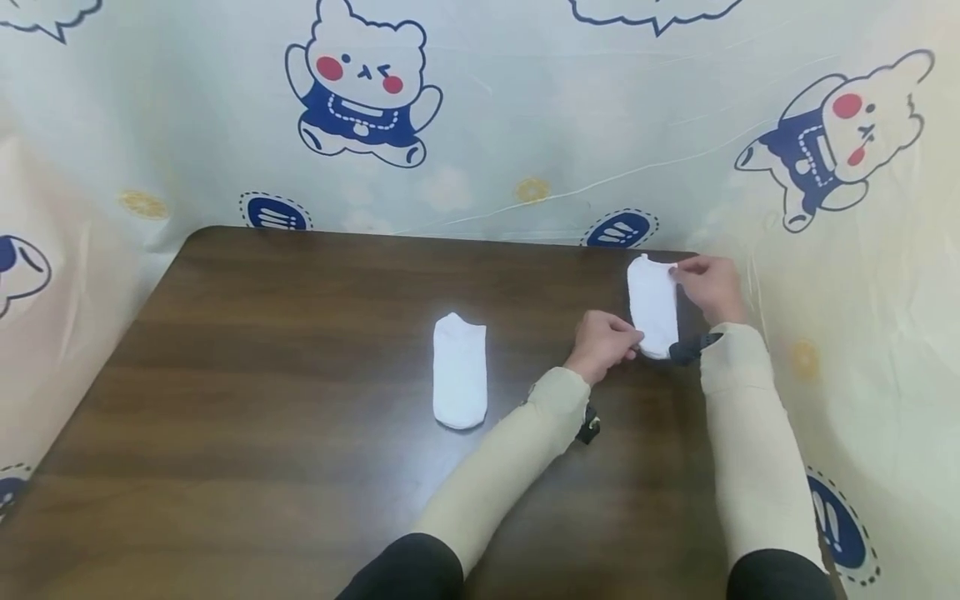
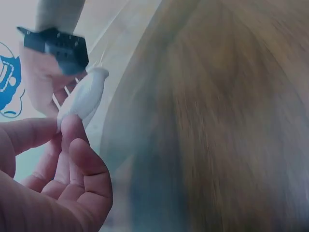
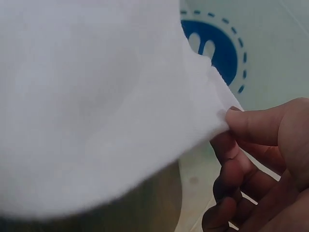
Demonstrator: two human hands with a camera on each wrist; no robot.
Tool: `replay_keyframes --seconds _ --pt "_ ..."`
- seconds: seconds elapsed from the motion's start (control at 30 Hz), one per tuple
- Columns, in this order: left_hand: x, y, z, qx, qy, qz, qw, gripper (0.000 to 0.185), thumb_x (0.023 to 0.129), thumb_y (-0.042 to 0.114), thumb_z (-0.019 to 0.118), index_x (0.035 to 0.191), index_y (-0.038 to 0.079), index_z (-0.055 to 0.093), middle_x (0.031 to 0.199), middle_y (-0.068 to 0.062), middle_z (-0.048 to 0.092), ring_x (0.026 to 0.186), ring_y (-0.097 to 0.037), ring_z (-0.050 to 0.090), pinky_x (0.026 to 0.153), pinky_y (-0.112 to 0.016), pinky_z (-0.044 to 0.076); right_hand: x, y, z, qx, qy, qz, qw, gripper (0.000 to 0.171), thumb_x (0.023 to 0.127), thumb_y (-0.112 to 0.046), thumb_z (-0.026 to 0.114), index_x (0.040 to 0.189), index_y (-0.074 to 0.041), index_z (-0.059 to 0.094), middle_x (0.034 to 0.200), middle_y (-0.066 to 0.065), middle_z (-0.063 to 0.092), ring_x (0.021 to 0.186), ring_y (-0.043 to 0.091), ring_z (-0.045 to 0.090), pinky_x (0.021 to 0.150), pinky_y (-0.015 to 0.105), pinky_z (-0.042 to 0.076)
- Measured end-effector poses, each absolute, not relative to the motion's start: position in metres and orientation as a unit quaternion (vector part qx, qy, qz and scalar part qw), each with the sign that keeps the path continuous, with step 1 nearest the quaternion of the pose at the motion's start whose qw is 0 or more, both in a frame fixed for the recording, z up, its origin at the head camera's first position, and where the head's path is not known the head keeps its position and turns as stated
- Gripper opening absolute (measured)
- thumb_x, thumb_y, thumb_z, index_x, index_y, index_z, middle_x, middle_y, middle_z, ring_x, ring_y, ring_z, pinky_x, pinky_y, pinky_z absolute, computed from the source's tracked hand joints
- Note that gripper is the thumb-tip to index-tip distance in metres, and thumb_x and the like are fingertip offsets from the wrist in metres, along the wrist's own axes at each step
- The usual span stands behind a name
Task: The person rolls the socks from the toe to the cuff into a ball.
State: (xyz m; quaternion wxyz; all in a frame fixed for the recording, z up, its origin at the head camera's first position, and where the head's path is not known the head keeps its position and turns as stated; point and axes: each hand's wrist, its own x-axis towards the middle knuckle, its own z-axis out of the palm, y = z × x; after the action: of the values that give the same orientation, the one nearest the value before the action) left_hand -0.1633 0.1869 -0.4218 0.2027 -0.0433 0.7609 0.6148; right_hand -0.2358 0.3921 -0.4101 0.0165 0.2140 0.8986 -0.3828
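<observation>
A white sock point(image 1: 460, 375) lies flat on the worktop point(image 1: 262, 375), left of a person's left hand point(image 1: 602, 340) and well apart from it, perhaps set there so both hands can attend to a second sock point(image 1: 654, 308). The left hand pinches that sock low on its near-left edge between thumb and finger, while the right hand point(image 1: 711, 287), farther off and to the right, pinches the opposite upper corner, a diagonal hold that likely serves to spread the cloth smooth.

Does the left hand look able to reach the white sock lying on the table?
Probably yes: bare tabletop lies between the left hand and that sock, though the hand would likely have to release the held sock.
</observation>
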Motion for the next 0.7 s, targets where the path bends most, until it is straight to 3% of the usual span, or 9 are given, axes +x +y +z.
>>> replay_keyframes --seconds 0.4,0.7 --pt "-0.154 0.145 -0.418 -0.021 0.773 0.608 0.18 0.01 0.086 0.011 0.081 0.079 0.009 0.075 0.069 0.0 0.068 0.063 -0.019 0.068 0.052 -0.024 0.046 -0.217 0.354 -0.392 0.204 0.877 -0.436 0.006 0.043 0.099 -0.031 0.064 0.13 -0.001 0.062 0.132 0.02 0.056 0.114 0.037 0.05 0.098 0.053 0.043" --pt "-0.14 0.115 -0.415 -0.022 0.762 0.622 0.178 0.009 0.088 0.013 0.08 0.081 0.012 0.074 0.074 -0.002 0.068 0.068 -0.023 0.069 0.061 -0.03 0.053 -0.209 0.323 -0.383 0.174 0.882 -0.438 -0.003 0.045 0.098 -0.037 0.065 0.13 -0.005 0.064 0.129 0.016 0.059 0.112 0.035 0.054 0.097 0.052 0.046"
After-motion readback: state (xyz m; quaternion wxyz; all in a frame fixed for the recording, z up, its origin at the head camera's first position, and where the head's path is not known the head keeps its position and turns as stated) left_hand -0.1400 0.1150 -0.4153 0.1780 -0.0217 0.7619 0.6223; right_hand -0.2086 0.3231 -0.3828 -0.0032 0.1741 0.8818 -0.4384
